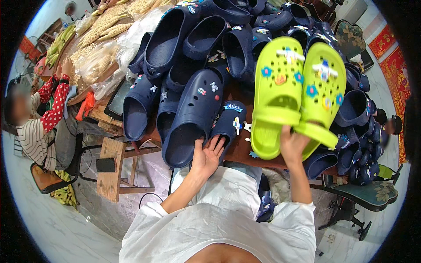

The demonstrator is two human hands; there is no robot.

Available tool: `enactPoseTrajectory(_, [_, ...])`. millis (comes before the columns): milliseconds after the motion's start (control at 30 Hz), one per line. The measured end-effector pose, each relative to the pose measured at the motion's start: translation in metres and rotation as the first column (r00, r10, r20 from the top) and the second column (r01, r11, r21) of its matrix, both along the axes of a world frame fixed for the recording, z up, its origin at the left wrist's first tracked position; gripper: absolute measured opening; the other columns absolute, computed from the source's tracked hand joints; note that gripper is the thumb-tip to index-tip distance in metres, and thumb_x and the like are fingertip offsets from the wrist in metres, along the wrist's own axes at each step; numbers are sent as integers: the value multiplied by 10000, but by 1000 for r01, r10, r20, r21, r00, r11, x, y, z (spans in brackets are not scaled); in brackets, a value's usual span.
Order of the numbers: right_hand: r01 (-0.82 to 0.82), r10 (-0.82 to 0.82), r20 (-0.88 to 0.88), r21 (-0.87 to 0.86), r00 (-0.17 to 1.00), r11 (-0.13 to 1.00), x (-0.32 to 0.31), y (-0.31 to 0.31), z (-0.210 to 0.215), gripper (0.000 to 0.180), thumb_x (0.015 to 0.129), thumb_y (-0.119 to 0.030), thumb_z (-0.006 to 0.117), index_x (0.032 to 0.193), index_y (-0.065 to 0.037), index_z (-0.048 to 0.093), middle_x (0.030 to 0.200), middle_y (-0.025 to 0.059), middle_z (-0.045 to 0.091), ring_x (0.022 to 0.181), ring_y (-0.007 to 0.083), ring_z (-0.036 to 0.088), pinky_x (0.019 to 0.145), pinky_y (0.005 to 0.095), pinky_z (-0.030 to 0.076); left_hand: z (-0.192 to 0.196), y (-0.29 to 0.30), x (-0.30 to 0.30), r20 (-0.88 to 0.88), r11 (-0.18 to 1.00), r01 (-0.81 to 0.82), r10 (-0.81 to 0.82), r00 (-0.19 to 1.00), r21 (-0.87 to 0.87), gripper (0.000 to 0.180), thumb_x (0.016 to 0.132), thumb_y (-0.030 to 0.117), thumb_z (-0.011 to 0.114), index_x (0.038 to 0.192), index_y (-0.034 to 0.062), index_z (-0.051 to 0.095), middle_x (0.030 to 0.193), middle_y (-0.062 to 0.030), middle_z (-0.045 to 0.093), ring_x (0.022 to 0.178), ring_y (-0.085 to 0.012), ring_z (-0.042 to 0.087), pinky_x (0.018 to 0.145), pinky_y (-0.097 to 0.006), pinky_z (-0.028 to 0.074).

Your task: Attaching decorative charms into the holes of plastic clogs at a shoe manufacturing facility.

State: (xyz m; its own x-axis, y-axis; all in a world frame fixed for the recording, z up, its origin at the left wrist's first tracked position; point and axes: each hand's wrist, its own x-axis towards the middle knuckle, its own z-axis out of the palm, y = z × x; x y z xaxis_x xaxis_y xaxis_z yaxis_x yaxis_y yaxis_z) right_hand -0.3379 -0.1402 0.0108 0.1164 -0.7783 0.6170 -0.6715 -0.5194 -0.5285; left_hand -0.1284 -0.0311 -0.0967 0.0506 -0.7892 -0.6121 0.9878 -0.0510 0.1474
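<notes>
My right hand grips a pair of lime green clogs near their heels, toes pointing away from me. Blue flowers and other charms decorate their perforated tops, and part of my fingers is hidden behind the shoes. Palm up, my left hand has its fingers apart at the heel end of a large navy clog. Its fingertips reach a smaller navy clog with a light blue name charm. Loose charms lie on the brown table surface between the navy and green shoes.
Many more navy clogs crowd the table, with another heap at right. A wooden stool bearing a phone stands at left. Beyond it, a person sits beside a table of corn. A dark chair is at right.
</notes>
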Motion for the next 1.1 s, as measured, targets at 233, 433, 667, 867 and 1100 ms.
enactPoseTrajectory(233, [7, -8, 13, 99, 1000, 995, -18, 76, -66, 604, 920, -167, 641, 1408, 78, 384, 1442, 282, 404, 1334, 430, 370, 1150, 492, 222, 46, 39, 13, -18, 995, -85, 86, 996, 50, 544, 1026, 487, 378, 1290, 20, 469, 1347, -106, 574, 1356, -321, 450, 1176, -436, 269])
enactPoseTrajectory(433, [17, 12, -101, 282, 995, 959, 11, 88, -81, 597, 849, -89, 659, 1368, 80, 420, 1348, 324, 458, 1242, 515, 418, 1093, 520, 288, 54, 66, 37, 100, 965, -255, 261, 960, -61, 569, 989, 495, 471, 1223, -23, 496, 1271, -127, 614, 1367, -392, 417, 1202, -490, 197])
enactPoseTrajectory(667, [-71, 77, -15, 252, 997, 965, 63, 61, -104, 530, 792, -73, 649, 1262, 94, 471, 1177, 339, 521, 1094, 521, 490, 940, 539, 399, 70, 54, 53, 16, 951, -311, 311, 950, -4, 640, 1018, 561, 348, 1258, -14, 495, 1289, -109, 618, 1373, -366, 413, 1200, -469, 199])
enactPoseTrajectory(867, [-22, 12, 27, 420, 1000, 907, 61, 41, -131, 588, 830, -202, 699, 1277, 107, 474, 1180, 333, 558, 1092, 516, 514, 952, 517, 411, 70, 51, 51, -54, 973, -229, 228, 972, -27, 673, 1015, 598, 301, 1240, 5, 527, 1251, -95, 651, 1365, -351, 427, 1191, -451, 219])
enactPoseTrajectory(1100, [-167, 129, 107, 671, 986, 722, 31, 53, -99, 602, 872, -388, 704, 1221, 73, 537, 1132, 290, 605, 988, 459, 585, 854, 501, 462, 73, 40, 41, -42, 975, -219, 220, 975, 34, 694, 1012, 601, 307, 1306, -7, 468, 1378, -118, 564, 1392, -355, 388, 1202, -455, 201])
